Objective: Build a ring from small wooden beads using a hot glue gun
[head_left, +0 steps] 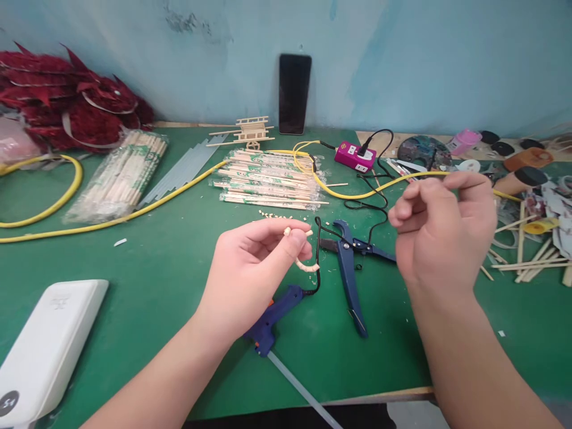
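My left hand (259,268) pinches a curved strip of small wooden pieces (308,267) between thumb and fingers, and part of the strip is hidden behind them. Raised to the right, my right hand (442,220) has its fingers curled together, and I cannot make out whether anything is in them. Beneath the left hand lies a blue glue gun (277,316), partly covered, with a clear glue stick (304,387) sticking out of its back. Between the hands rests a blue-handled cutter (348,280). Small cut wooden bits (274,215) lie just beyond the left hand.
Packs of chopsticks (272,182) and a small wooden cart model (251,132) stand farther back. A yellow cable (179,190) crosses the green table to a purple power strip (355,156). A phone (295,94) leans on the wall. A white power bank (51,345) lies left.
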`<state>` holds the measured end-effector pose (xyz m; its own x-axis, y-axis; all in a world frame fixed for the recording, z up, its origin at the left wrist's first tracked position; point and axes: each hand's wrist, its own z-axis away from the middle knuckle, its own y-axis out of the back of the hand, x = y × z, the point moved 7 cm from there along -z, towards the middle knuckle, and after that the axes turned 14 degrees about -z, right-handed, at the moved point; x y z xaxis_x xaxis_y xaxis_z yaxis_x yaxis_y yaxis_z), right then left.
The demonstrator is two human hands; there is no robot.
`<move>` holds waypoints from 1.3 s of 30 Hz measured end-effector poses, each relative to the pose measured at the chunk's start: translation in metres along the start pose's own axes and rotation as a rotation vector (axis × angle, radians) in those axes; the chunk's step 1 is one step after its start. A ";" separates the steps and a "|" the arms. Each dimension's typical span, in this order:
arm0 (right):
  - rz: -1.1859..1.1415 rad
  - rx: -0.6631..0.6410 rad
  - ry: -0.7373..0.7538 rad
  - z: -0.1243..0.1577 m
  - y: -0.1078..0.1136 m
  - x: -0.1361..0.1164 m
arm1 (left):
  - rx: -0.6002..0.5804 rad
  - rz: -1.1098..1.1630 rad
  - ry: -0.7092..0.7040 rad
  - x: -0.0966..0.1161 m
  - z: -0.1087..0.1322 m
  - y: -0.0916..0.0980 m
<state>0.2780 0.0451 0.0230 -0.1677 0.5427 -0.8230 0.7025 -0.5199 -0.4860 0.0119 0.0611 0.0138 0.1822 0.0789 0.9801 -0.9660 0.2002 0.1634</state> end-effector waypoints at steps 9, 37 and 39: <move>0.377 -0.219 0.240 0.008 -0.004 -0.005 | 0.045 0.192 -0.013 -0.003 -0.008 0.009; 0.638 -1.169 -0.034 0.102 -0.062 0.021 | 0.564 0.302 -0.497 0.031 -0.001 0.073; 0.529 -0.921 -0.168 0.086 -0.049 0.024 | 0.481 0.369 -0.405 0.023 -0.010 0.069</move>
<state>0.1803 0.0264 0.0021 0.2666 0.2605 -0.9280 0.9529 0.0734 0.2943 -0.0485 0.0866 0.0463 -0.1632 -0.3275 0.9307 -0.9419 -0.2289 -0.2457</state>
